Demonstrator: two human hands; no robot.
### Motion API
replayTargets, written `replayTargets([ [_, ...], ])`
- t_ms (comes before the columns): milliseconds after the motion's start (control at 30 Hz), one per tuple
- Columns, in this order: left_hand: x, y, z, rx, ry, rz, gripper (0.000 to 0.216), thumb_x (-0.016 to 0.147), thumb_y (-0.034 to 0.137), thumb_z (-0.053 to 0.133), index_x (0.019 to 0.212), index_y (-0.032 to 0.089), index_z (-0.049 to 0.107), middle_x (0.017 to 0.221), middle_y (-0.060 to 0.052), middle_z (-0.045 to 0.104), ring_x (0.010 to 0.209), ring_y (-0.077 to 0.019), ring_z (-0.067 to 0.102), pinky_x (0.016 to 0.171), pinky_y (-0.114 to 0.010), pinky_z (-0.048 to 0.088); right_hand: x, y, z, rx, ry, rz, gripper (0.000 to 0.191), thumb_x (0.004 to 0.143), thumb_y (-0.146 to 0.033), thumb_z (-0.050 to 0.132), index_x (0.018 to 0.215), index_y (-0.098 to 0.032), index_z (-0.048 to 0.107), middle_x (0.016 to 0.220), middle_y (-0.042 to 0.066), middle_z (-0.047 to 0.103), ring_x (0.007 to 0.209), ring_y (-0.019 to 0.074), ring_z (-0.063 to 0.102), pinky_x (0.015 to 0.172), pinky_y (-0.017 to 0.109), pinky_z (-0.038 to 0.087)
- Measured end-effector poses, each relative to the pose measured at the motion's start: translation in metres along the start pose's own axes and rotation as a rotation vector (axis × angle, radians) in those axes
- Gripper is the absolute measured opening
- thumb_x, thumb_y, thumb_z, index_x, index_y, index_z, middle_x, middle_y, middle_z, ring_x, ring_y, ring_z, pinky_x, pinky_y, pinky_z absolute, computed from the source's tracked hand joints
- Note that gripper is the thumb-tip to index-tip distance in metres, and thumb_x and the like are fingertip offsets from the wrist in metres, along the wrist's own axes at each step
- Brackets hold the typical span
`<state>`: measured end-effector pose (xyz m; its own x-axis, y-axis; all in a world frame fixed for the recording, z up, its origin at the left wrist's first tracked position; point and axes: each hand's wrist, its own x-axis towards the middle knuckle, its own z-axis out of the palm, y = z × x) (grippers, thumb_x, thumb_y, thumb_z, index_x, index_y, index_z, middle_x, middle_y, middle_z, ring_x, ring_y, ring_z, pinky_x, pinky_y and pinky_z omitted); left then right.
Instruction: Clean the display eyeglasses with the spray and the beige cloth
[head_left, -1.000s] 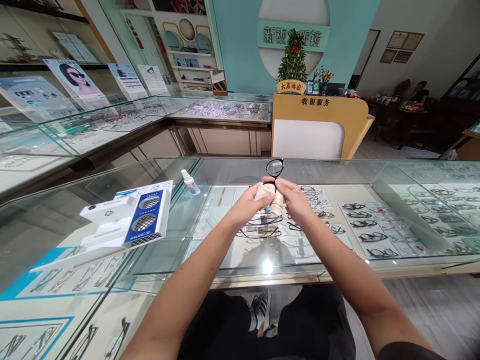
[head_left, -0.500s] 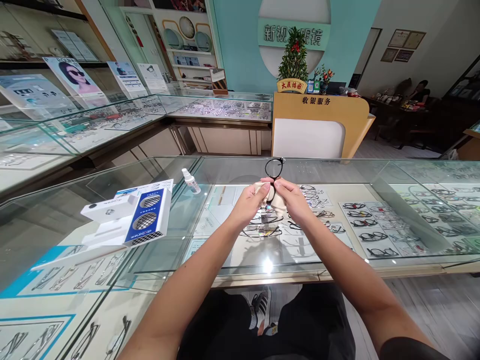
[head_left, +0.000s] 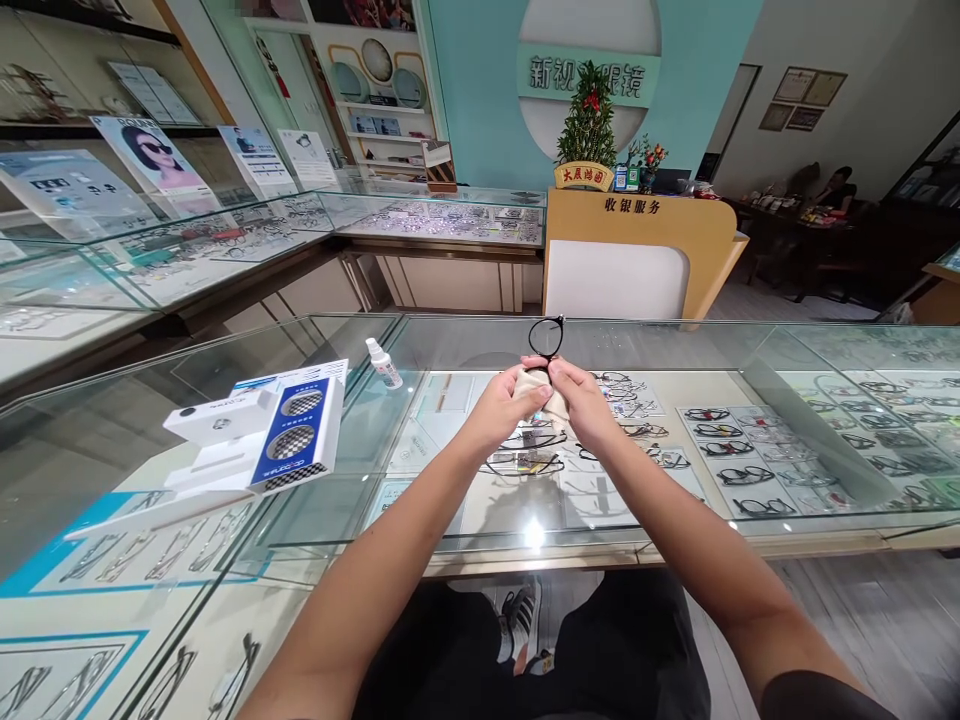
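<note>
Above the glass counter I hold a pair of black-rimmed eyeglasses [head_left: 546, 354], one round lens sticking up beyond my fingers. A cream cleaning cloth [head_left: 555, 408] is wrapped about the nearer lens and hides it. My left hand [head_left: 504, 408] is closed on the cloth, its thumb lying across the covered lens. With thumb and fingers my right hand [head_left: 583, 402] pinches the frame near its bridge, and the cloth hangs beside it. A white spray bottle [head_left: 384, 364] stands on the glass to the left of my hands.
Under the glass counter top [head_left: 465, 345] lie rows of eyeglasses [head_left: 742, 474]. A blue and white display box [head_left: 296, 435] stands on the left. Beyond the counter is a wooden cashier desk [head_left: 720, 225] with a plant. A person sits at the far right back.
My left thumb has moved down and right over the cloth, which now covers the nearer lens more fully. The glasses tilt slightly differently; the bottle and box have stayed put.
</note>
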<state>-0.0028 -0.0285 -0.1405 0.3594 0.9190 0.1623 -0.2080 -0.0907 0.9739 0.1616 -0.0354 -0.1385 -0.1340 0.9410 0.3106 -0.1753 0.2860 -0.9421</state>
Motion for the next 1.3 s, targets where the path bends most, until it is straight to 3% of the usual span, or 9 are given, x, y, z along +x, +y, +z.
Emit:
replayTargets([
  [200,0.0,-0.003,0.008,-0.058,0.058,0.054,0.065,0.079,0.067,0.093,0.116,0.017,0.074,0.088,-0.001,0.068,0.075,-0.0137,0.056,0.072,-0.027,0.046,-0.002,-0.003,0.003,0.004,-0.062,-0.069,0.046,0.097,-0.071,0.072,0.111,-0.031,0.09,0.139,0.007,0.08,0.138,0.0293,0.066,0.13,0.046,0.044],
  [333,0.002,-0.006,0.007,-0.056,0.074,0.101,0.066,0.083,0.075,0.086,0.109,0.016,0.076,0.087,-0.002,0.07,0.077,-0.0146,0.057,0.072,-0.027,0.046,-0.002,-0.004,0.004,0.082,-0.085,-0.055,0.041,0.096,-0.066,0.077,0.109,-0.03,0.091,0.137,0.007,0.081,0.137,0.0297,0.067,0.128,0.047,0.046],
  [500,0.003,-0.011,0.003,-0.073,0.038,0.083,0.06,0.087,0.075,0.083,0.087,0.017,0.07,0.076,0.001,0.063,0.071,-0.0127,0.053,0.07,-0.027,0.043,-0.002,-0.008,-0.004,0.055,-0.045,-0.001,0.039,0.092,-0.063,0.081,0.106,-0.028,0.092,0.128,0.007,0.082,0.131,0.0304,0.067,0.123,0.048,0.048],
  [600,0.003,-0.009,0.001,-0.149,-0.029,-0.014,0.056,0.087,0.07,0.086,0.101,0.017,0.074,0.086,-0.003,0.073,0.083,-0.0175,0.066,0.08,-0.03,0.05,-0.001,-0.01,-0.008,0.082,-0.012,0.056,0.04,0.092,-0.063,0.08,0.108,-0.028,0.091,0.117,0.006,0.082,0.123,0.0293,0.069,0.117,0.047,0.051],
  [733,0.005,-0.005,-0.004,-0.198,0.006,-0.033,0.063,0.084,0.067,0.089,0.121,0.018,0.076,0.099,-0.006,0.08,0.094,-0.0223,0.074,0.09,-0.034,0.055,0.002,-0.015,-0.014,0.208,0.061,0.082,0.039,0.087,-0.06,0.085,0.11,-0.028,0.091,0.118,0.006,0.084,0.11,0.0263,0.073,0.106,0.043,0.056],
  [900,0.017,-0.001,-0.025,-0.081,0.213,0.096,0.055,0.085,0.069,0.086,0.108,0.019,0.077,0.091,-0.003,0.075,0.085,-0.0182,0.069,0.08,-0.029,0.054,0.011,-0.017,-0.029,0.193,0.154,-0.035,0.035,0.091,-0.057,0.081,0.108,-0.028,0.09,0.119,0.006,0.086,0.111,0.0247,0.074,0.103,0.039,0.055],
  [1100,0.03,0.005,-0.058,0.072,0.553,0.181,0.038,0.092,0.058,0.074,0.097,0.02,0.072,0.079,0.0,0.061,0.071,-0.0158,0.056,0.066,-0.028,0.045,0.013,-0.016,-0.037,0.161,0.141,-0.052,0.033,0.097,-0.054,0.075,0.109,-0.027,0.089,0.117,0.007,0.087,0.111,0.0244,0.075,0.101,0.038,0.056],
  [1300,0.039,0.001,-0.096,0.511,0.746,0.16,0.028,0.098,0.036,0.05,0.107,0.021,0.072,0.103,-0.007,0.072,0.096,-0.0233,0.066,0.088,-0.034,0.054,0.012,-0.017,-0.035,0.156,0.134,-0.048,0.033,0.097,-0.053,0.073,0.11,-0.026,0.087,0.116,0.007,0.086,0.11,0.0232,0.075,0.099,0.036,0.056],
])
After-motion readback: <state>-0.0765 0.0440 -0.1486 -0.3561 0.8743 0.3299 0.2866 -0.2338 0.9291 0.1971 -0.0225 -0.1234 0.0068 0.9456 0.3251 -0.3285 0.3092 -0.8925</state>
